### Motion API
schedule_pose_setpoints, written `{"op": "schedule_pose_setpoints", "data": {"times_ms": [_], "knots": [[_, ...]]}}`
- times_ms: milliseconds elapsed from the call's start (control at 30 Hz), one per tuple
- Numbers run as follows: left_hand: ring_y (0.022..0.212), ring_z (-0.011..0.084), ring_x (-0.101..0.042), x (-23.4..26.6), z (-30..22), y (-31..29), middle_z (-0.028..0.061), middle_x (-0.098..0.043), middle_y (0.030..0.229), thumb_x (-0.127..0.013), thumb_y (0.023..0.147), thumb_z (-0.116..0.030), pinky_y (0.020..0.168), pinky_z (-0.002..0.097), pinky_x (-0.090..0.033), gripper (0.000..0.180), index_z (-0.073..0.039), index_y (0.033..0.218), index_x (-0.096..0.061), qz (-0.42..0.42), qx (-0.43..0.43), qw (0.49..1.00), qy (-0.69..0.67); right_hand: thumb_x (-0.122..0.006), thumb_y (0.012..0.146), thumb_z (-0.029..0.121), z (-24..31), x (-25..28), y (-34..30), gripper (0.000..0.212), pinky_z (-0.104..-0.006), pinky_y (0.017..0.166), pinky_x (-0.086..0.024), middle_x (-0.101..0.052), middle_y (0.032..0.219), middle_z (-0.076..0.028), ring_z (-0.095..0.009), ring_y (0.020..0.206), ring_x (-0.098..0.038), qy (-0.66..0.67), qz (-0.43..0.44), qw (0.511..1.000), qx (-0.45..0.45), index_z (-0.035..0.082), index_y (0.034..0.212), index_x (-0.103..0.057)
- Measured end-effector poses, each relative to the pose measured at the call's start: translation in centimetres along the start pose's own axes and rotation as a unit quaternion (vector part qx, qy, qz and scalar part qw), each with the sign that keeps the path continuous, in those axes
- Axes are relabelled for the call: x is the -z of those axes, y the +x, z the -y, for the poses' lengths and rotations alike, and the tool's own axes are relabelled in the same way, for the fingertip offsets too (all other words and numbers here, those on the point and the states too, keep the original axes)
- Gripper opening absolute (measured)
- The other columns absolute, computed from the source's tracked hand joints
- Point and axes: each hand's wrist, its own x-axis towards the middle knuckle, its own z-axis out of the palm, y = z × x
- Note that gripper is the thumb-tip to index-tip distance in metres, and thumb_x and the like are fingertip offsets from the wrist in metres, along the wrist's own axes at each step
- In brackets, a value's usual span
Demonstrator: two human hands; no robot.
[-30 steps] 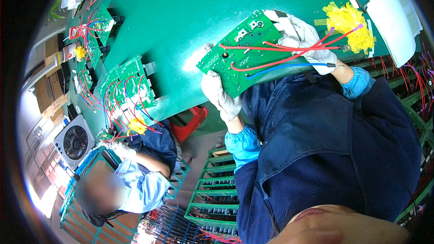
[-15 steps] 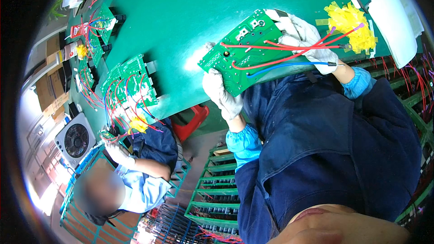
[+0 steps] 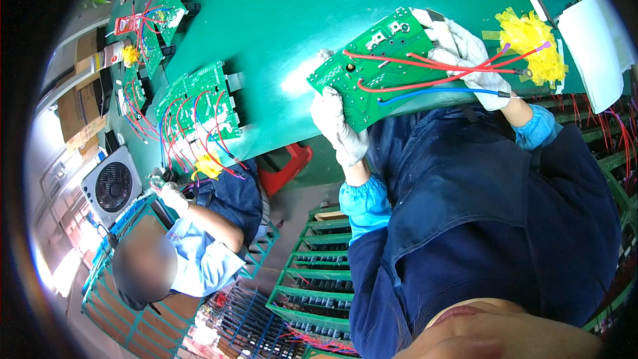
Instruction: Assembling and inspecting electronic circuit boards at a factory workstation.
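Note:
Between my two white-gloved hands a green circuit board [image 3: 379, 60] is held up, tilted, above the near edge of the bench. My left hand [image 3: 337, 126] grips its lower left corner. At the upper right end my right hand [image 3: 462, 50] is closed round the edge, with the thumb hidden in part. Several red wires [image 3: 432, 82] and a blue wire [image 3: 438, 92] run from the board to the right, across my right hand. Their purple and dark ends hang beside a heap of yellow tape pieces [image 3: 528, 46].
A white paper sheet [image 3: 595, 56] lies at the bench's right edge. More wired boards [image 3: 203, 103] rest on the green bench [image 3: 266, 26] to the left. A co-worker's gloved hand [image 3: 174, 197] is near them. A fan [image 3: 113, 185], red stool [image 3: 289, 169] and green racks [image 3: 316, 266] stand beyond.
The whole scene has shifted slightly right in view. Both hands keep their hold on the board, which looks little changed in tilt. The co-worker's hand and arm have moved a little.

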Motion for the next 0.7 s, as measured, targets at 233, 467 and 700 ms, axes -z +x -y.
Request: {"op": "schedule_pose_setpoints", "data": {"times_ms": [233, 467, 700], "knots": [[0.105, 0.0295, -0.057, -0.9, -2.0, 1.0, 0.0197, -0.056, 0.127, -0.049, 0.100, -0.016, 0.089, 0.0396, -0.045, 0.038, 0.005, 0.130, -0.052, -0.063, 0.191, 0.957, -0.209, -0.069, 0.090, 0.014, 1.4, 0.5, -0.3, 0.060, -0.0201, 0.077, -0.049, -0.057, 0.128, -0.001, -0.007, 0.095, -0.057, 0.014, 0.028, 0.993, -0.110, 0.002, 0.142, -0.041], [0.113, 0.0269, -0.056, -0.1, -1.6, 1.4, 0.0172, -0.058, 0.123, -0.055, 0.096, -0.017, 0.106, 0.0363, -0.040, 0.040, 0.007, 0.128, -0.050, 0.014, 0.004, 0.998, 0.059, -0.061, 0.092, 0.029, -1.8, 2.4, 0.2, 0.061, -0.0307, 0.078, -0.045, -0.058, 0.127, -0.011, -0.020, 0.097, -0.058, -0.190, 0.076, 0.976, 0.071, 0.002, 0.144, -0.041], [0.136, 0.0277, -0.042, 0.9, -3.4, 3.3, 0.0196, -0.041, 0.149, -0.047, 0.100, -0.009, 0.114, 0.0395, -0.032, 0.047, 0.007, 0.144, -0.039, -0.106, 0.302, 0.923, -0.215, -0.055, 0.085, 0.006, -3.9, 4.3, -1.0, 0.044, -0.0424, 0.098, -0.045, -0.060, 0.127, -0.016, -0.032, 0.119, -0.055, -0.451, 0.099, 0.886, 0.043, 0.005, 0.128, -0.057]]}}
